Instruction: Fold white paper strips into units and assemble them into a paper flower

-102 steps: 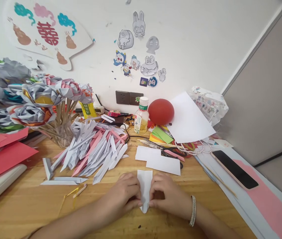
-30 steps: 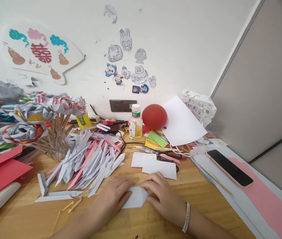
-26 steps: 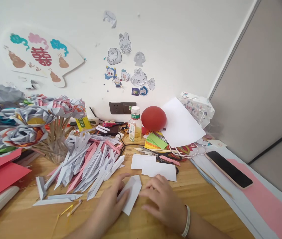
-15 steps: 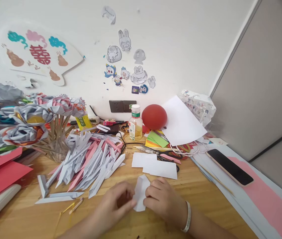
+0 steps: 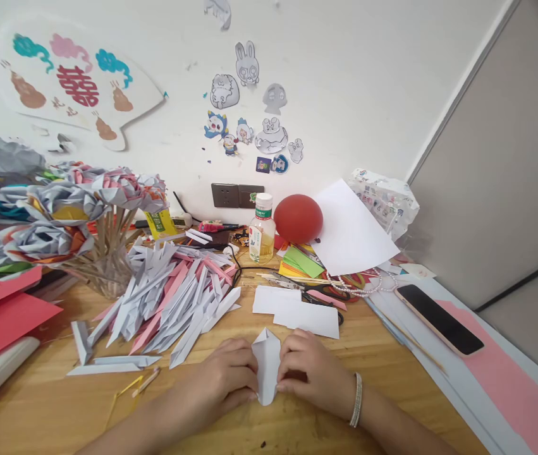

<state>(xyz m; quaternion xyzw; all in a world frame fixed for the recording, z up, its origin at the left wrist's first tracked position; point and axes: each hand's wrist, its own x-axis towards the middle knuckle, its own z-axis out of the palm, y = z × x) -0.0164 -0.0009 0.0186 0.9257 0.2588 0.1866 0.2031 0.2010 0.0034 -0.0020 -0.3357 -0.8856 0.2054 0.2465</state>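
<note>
Wooden tabletop (image 5: 320, 436), white wall (image 5: 368, 82) behind; ref. = bottle (image 5: 261, 235), w/ red balloon (image 5: 298, 218) just R of it & pile of folded strips (image 5: 174, 297) to its L, nearer you. Your folded white paper (image 5: 267, 368) is in front of the bottle, on your side of two white slips (image 5: 306, 320). Your L hand (image 5: 231, 374) pinches its L edge, your R hand (image 5: 313, 373) its R edge, both nr. the end closest to you.

The folded strip (image 5: 268, 373) is matt paper, the table (image 5: 231, 437) smooth wood, the phone (image 5: 440, 320) glossy.
</note>
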